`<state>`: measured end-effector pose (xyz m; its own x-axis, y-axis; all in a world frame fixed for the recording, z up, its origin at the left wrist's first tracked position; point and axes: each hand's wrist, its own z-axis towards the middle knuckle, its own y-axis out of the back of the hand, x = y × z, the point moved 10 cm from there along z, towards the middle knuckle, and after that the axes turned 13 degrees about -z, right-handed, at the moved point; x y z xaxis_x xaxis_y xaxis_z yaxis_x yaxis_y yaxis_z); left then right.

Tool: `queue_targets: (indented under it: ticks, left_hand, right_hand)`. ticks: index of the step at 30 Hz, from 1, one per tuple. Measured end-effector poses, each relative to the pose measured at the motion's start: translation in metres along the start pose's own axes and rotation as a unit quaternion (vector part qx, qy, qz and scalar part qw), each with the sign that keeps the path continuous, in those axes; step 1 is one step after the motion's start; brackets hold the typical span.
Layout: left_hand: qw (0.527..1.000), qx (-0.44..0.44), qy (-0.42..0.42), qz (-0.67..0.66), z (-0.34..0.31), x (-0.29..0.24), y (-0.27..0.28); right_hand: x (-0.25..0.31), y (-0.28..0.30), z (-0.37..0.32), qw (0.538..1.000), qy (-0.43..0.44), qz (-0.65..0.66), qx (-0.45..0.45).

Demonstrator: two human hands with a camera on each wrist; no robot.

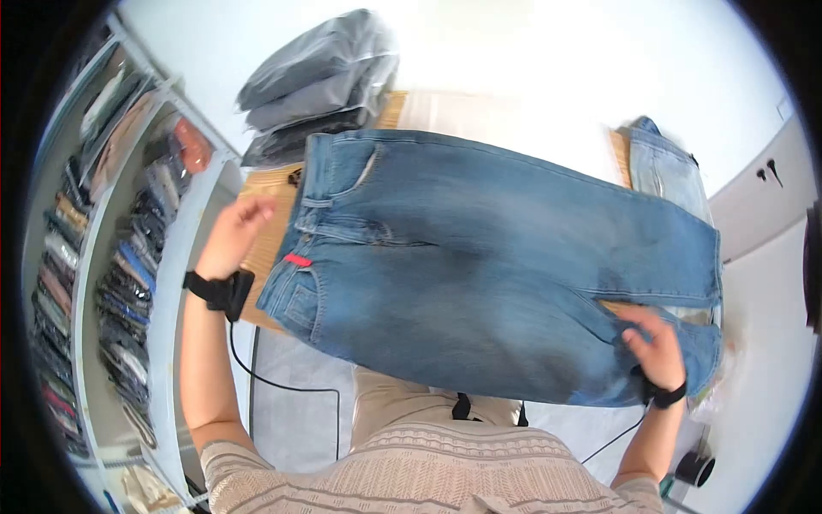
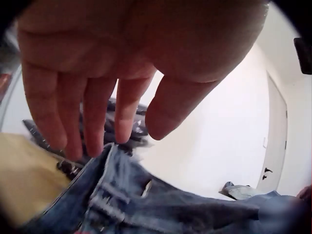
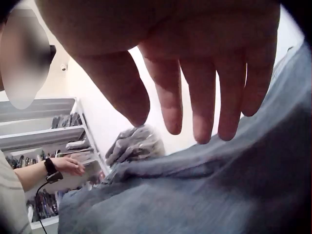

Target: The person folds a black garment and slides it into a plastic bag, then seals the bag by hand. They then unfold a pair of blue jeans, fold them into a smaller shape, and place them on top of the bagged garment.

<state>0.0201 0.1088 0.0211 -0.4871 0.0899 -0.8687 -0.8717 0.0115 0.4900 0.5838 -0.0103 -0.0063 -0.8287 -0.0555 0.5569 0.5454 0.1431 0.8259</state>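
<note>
A pair of blue jeans (image 1: 479, 257) lies spread across the table, its waistband on the left and its leg ends on the right. A small red tag (image 1: 298, 259) shows near the front pocket. My left hand (image 1: 235, 236) hovers just beyond the waistband, holding nothing; the left wrist view shows its loosely extended fingers (image 2: 95, 117) above the jeans' waist (image 2: 105, 195). Over the lower leg near the hems is my right hand (image 1: 655, 347), with nothing in its grasp. In the right wrist view its straight fingers (image 3: 202, 107) hang close over the denim (image 3: 195, 195).
Bagged dark garments (image 1: 321, 94) are stacked at the table's back left. Lighter denim (image 1: 664, 167) lies at the back right, partly under the jeans. Shelves (image 1: 94, 257) of packed clothes line the left side. A cable (image 1: 291, 388) hangs from the left wrist camera.
</note>
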Motion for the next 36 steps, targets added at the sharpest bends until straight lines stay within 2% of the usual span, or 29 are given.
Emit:
queue_targets:
  ticks: [2,4,6,8,9,10,11,12,14,15,16,18,19,21,22,24,25,27,30,34,35,36]
  left_hand:
    - [0.999,-0.008,0.039,-0.023,-0.034,0.044,0.002]
    - [0.993,-0.038,0.109,-0.018,-0.065,0.090,-0.001]
    - [0.994,-0.058,0.092,-0.021,-0.088,0.087,-0.013]
    - [0.993,-0.084,0.060,-0.059,-0.100,0.107,-0.017]
    - [0.992,-0.112,0.058,-0.015,-0.105,0.111,-0.012]
    - [0.988,-0.140,0.054,0.028,-0.105,0.105,-0.009]
    - [0.987,-0.128,0.068,0.076,-0.106,0.101,-0.010]
    - [0.988,-0.121,0.064,0.074,-0.104,0.102,-0.010]
    - [0.987,-0.134,-0.076,0.056,-0.104,0.078,-0.011]
    - [0.988,-0.124,-0.080,0.051,-0.104,0.078,-0.009]
    - [0.984,-0.161,-0.078,0.021,-0.106,0.075,0.008]
    - [0.972,-0.220,-0.058,-0.054,-0.114,0.058,0.035]
    - [0.972,-0.223,-0.069,0.011,-0.117,0.053,0.048]
    - [0.959,-0.271,-0.066,-0.056,-0.123,0.063,0.066]
    - [0.963,-0.256,-0.075,-0.033,-0.118,0.093,0.075]
    - [0.972,-0.194,0.118,0.064,-0.110,0.156,0.069]
    - [0.975,-0.184,0.112,0.062,-0.112,0.148,0.057]
    - [0.967,-0.241,-0.052,0.068,-0.119,0.091,0.046]
    - [0.981,-0.183,-0.064,0.012,-0.114,0.029,0.022]
    - [0.989,-0.093,-0.112,-0.004,-0.108,-0.062,-0.034]
    - [0.991,-0.050,-0.122,-0.014,-0.106,-0.074,-0.054]
    - [0.991,-0.008,-0.131,-0.023,-0.106,-0.089,-0.074]
  right_hand:
    - [0.016,-0.035,-0.007,0.998,0.049,-0.038,-0.028]
    - [0.034,-0.059,-0.016,0.995,0.047,-0.061,-0.068]
    - [0.046,-0.081,-0.019,0.996,0.036,-0.042,-0.067]
    - [0.049,-0.095,-0.022,0.995,0.028,-0.051,-0.085]
    - [0.052,-0.105,-0.020,0.994,0.027,-0.050,-0.088]
    - [0.054,-0.109,-0.017,0.985,0.009,-0.115,-0.125]
    - [0.056,-0.109,-0.017,0.970,-0.012,-0.181,-0.160]
    - [0.056,-0.112,-0.016,0.969,-0.019,-0.182,-0.163]
    - [0.056,-0.113,-0.014,0.968,-0.017,-0.192,-0.162]
    - [0.057,-0.112,-0.015,0.967,-0.020,-0.196,-0.164]
    - [0.055,-0.111,-0.014,0.965,-0.033,-0.200,-0.167]
    - [0.062,-0.110,-0.017,0.969,0.014,-0.191,-0.157]
    - [0.066,-0.109,-0.020,0.970,0.024,-0.185,-0.158]
    - [0.078,-0.111,-0.027,0.971,0.036,-0.186,-0.149]
    - [0.079,-0.116,-0.029,0.972,0.036,-0.194,-0.128]
    - [0.079,-0.125,-0.037,0.975,0.051,-0.188,-0.107]
    - [0.075,-0.121,-0.043,0.975,0.040,-0.190,-0.111]
    - [0.072,-0.115,-0.052,0.985,0.064,-0.115,-0.112]
    - [0.024,-0.073,-0.075,0.984,0.011,-0.048,-0.173]
    - [-0.076,0.009,-0.128,0.922,-0.134,-0.141,-0.334]
    - [-0.110,0.027,-0.143,0.910,-0.156,-0.087,-0.375]
    - [-0.149,0.043,-0.160,0.891,-0.188,-0.091,-0.404]
